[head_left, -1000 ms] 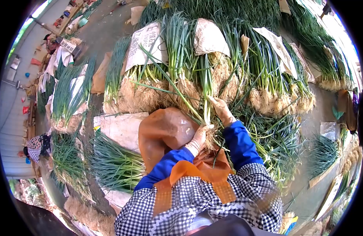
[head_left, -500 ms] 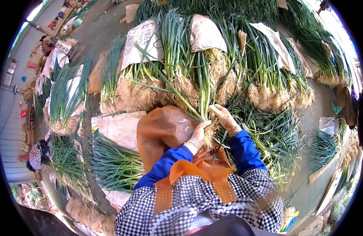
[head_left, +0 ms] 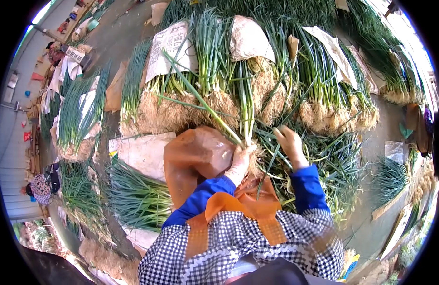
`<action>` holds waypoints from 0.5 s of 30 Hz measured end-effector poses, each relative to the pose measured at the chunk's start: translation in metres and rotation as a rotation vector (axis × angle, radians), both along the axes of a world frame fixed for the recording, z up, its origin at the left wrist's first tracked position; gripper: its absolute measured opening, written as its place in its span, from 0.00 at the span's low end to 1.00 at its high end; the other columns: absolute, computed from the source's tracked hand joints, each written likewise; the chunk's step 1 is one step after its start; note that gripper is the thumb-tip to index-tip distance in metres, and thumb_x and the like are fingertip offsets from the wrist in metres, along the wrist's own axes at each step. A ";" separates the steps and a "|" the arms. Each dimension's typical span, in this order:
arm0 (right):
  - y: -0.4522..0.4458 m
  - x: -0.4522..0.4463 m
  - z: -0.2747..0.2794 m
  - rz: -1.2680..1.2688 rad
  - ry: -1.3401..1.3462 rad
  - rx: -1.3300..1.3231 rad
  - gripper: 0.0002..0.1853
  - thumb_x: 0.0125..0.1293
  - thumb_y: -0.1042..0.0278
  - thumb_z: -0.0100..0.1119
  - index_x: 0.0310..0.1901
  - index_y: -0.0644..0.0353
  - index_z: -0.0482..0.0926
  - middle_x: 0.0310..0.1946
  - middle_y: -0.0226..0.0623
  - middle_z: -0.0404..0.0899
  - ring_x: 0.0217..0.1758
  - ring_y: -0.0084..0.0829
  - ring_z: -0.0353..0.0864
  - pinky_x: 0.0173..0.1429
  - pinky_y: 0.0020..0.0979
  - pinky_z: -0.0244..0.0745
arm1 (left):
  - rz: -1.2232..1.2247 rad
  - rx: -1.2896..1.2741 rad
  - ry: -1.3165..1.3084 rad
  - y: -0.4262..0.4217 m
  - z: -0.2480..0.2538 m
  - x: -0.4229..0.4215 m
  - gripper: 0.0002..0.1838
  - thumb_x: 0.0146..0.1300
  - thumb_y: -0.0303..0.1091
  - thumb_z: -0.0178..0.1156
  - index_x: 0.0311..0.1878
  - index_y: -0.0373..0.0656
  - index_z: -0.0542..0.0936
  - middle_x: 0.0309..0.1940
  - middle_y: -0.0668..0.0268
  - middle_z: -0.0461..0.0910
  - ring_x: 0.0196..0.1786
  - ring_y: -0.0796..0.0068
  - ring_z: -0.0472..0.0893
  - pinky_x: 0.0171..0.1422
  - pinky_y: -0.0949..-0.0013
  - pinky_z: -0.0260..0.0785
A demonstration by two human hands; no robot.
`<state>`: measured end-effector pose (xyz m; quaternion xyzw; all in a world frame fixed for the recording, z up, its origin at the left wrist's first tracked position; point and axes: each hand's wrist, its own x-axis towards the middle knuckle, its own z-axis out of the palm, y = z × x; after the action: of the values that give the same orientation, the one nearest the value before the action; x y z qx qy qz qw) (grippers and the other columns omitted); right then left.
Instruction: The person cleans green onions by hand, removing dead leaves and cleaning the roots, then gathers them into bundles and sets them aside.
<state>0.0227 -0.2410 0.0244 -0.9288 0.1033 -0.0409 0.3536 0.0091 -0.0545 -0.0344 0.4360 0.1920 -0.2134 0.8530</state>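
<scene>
Low in the middle, my left hand is closed around the root end of a few green onions, whose white stalks and leaves point up and away. One stalk of the bunch slants off to the upper left. To the right of the bunch, my right hand is apart from it, above a pile of loose green leaves. Its fingers look pressed together, and a thin leaf seems to be at the fingertips; what they hold is too small to tell.
Beyond my hands lies a row of onions with tan roots, partly under white sacks. More onions rest on a sack at my left. An orange apron covers my knee. A person is at the far left.
My right hand has come away from the bunch, moving right over the loose leaves. My left hand has stayed closed on the root end.
</scene>
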 end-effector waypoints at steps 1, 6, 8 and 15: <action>0.022 0.021 0.005 -0.004 -0.030 -0.032 0.13 0.57 0.52 0.58 0.33 0.52 0.78 0.25 0.40 0.78 0.29 0.41 0.79 0.35 0.37 0.73 | 0.029 0.044 -0.033 0.000 -0.014 -0.004 0.10 0.54 0.20 0.57 0.40 0.42 0.74 0.31 0.69 0.77 0.35 0.74 0.77 0.43 0.72 0.72; 0.052 0.109 -0.009 0.243 -0.054 -0.164 0.17 0.57 0.51 0.59 0.41 0.54 0.78 0.25 0.41 0.79 0.29 0.43 0.79 0.34 0.36 0.74 | 0.045 0.130 -0.111 -0.005 -0.020 0.000 0.14 0.55 0.17 0.54 0.45 0.42 0.72 0.33 0.68 0.76 0.34 0.74 0.77 0.39 0.72 0.72; 0.045 0.124 -0.017 0.270 0.014 -0.171 0.17 0.56 0.51 0.60 0.36 0.58 0.78 0.24 0.44 0.78 0.32 0.45 0.79 0.35 0.37 0.74 | 0.044 0.143 -0.106 -0.006 -0.013 0.000 0.15 0.55 0.17 0.54 0.45 0.43 0.71 0.32 0.69 0.75 0.31 0.76 0.75 0.36 0.75 0.71; 0.040 0.130 -0.035 0.418 0.127 0.238 0.15 0.58 0.55 0.58 0.26 0.59 0.76 0.17 0.34 0.73 0.20 0.28 0.70 0.25 0.32 0.66 | 0.024 0.165 -0.065 -0.008 -0.012 -0.001 0.10 0.55 0.19 0.56 0.39 0.44 0.72 0.28 0.71 0.74 0.26 0.79 0.73 0.27 0.78 0.66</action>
<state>0.1525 -0.2009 -0.0107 -0.8825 -0.0648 0.1042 0.4540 0.0082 -0.0626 -0.0466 0.5091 0.1864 -0.1724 0.8224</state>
